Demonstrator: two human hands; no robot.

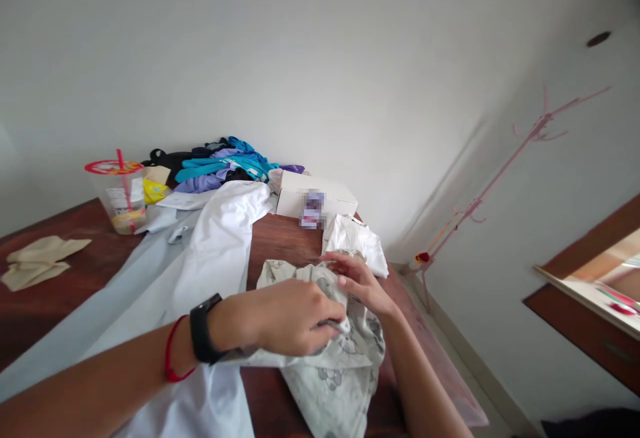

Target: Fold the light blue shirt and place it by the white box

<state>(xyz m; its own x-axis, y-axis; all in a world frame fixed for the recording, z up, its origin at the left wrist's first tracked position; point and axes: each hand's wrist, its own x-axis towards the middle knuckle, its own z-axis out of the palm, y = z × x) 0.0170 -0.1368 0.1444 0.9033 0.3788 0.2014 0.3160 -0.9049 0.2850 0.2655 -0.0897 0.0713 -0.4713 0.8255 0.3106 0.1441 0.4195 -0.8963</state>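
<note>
A pale grey printed garment [335, 371] lies bunched on the brown wooden table [285, 235]. My left hand [290, 315], with a black watch and red string at the wrist, is closed on a fold of it. My right hand [360, 281] pinches the same cloth at its upper edge, fingers curled. A white folded garment [357, 238] lies just beyond my hands.
A long white and pale blue cloth [200, 258] runs across the table. At the back are a heap of blue, purple and black clothes [220, 161], a white box [313, 195] and a plastic cup with a red straw [120, 195]. Beige cloths [37, 261] lie left. A pink coat stand [500, 171] stands right.
</note>
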